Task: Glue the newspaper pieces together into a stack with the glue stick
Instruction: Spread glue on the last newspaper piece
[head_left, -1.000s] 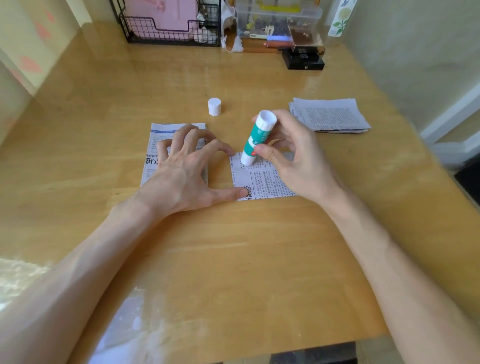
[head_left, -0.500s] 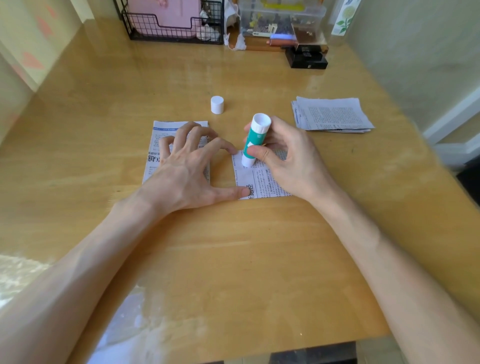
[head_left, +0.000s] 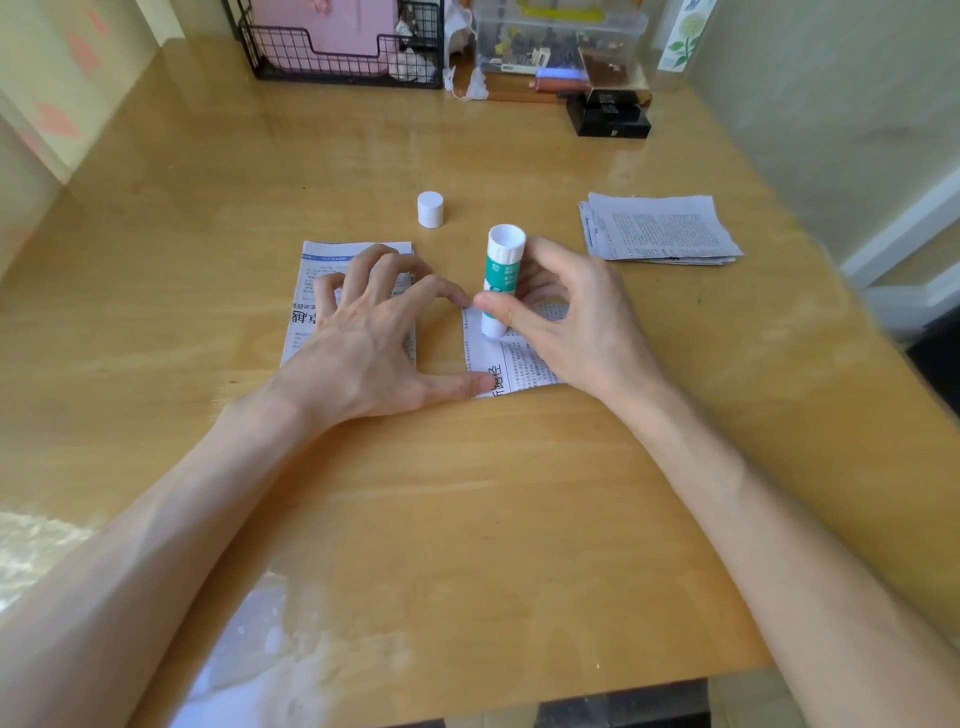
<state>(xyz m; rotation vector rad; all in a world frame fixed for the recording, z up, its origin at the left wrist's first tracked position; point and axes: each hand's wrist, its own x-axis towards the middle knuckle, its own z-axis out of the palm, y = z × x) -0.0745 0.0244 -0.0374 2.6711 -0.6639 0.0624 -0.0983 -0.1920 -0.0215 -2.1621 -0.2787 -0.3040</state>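
Glue stick (head_left: 502, 275): white with green label. Cap (head_left: 430, 209): white. Newspaper pieces (head_left: 662, 227): grey-white, black print; left one (head_left: 332, 260) has a blue header line. Table (head_left: 467, 519): yellow-tan wood grain. Basket (head_left: 343, 73): black wire, pink inside.

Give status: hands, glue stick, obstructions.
Right hand grips glue stick, tip down on near newspaper piece. Left hand spread, thumb pinning that piece. Cap off, standing clear behind; nothing blocking.
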